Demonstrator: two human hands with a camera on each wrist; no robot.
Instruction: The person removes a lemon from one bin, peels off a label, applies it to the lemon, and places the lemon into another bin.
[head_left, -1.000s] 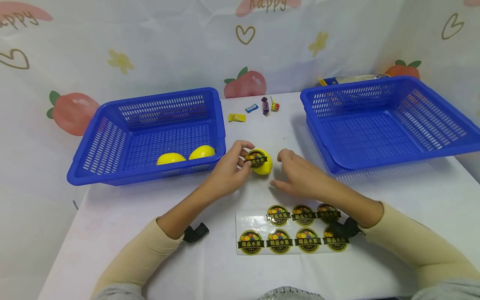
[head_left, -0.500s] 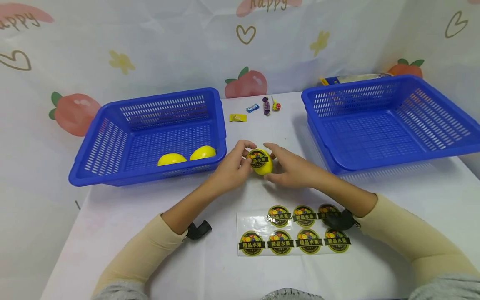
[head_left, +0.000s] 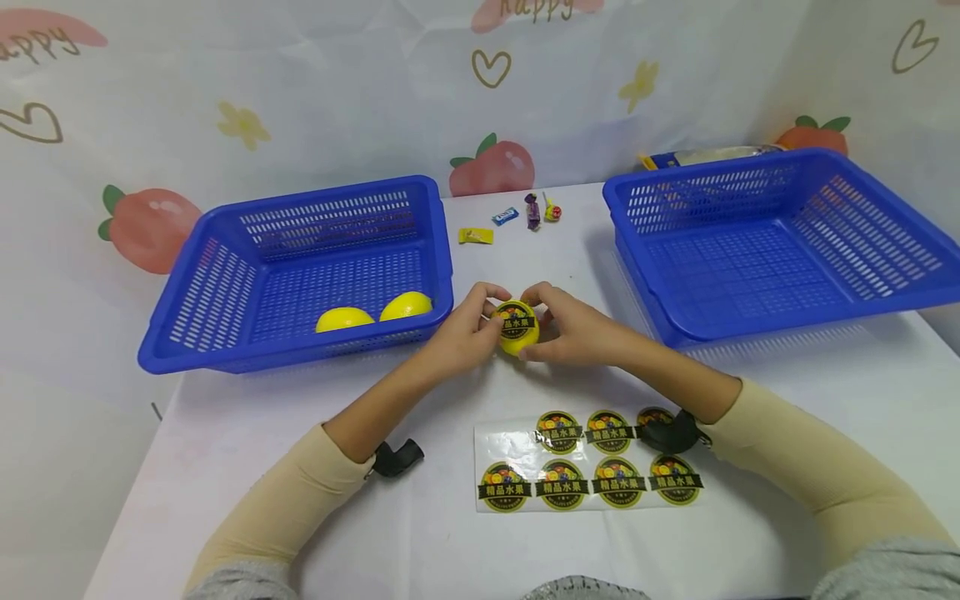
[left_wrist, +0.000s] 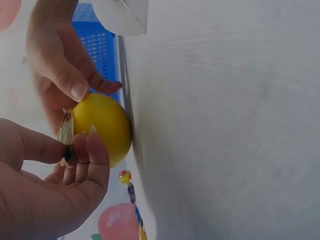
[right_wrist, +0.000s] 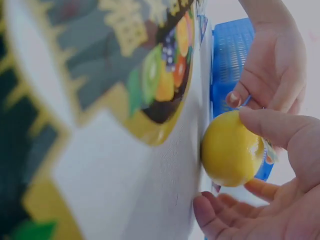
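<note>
A yellow lemon (head_left: 519,347) sits on the white table between both hands. My left hand (head_left: 463,335) pinches a round dark fruit-label sticker (head_left: 516,322) between thumb and fingers. In the left wrist view the sticker (left_wrist: 66,136) stands edge-on against the lemon's side, and curled left fingertips overlap the fruit. My right hand (head_left: 576,328) curls round the lemon from the right, thumb at the near side and fingers at the far side. The right wrist view has the right thumb lying on the lemon (right_wrist: 231,150). A sheet of similar stickers (head_left: 504,445) lies nearer the body.
On the left, a blue basket (head_left: 225,360) holds two lemons (head_left: 406,305). Another blue basket (head_left: 750,327) stands at the right. Several wrapped sweets (head_left: 476,237) lie towards the back, before the printed backdrop. A packet (head_left: 712,157) is partly hidden behind the right basket.
My right hand has moved left from beside the lemon and taken hold of it. The lemon has turned slightly under the sticker. My left hand has barely moved.
</note>
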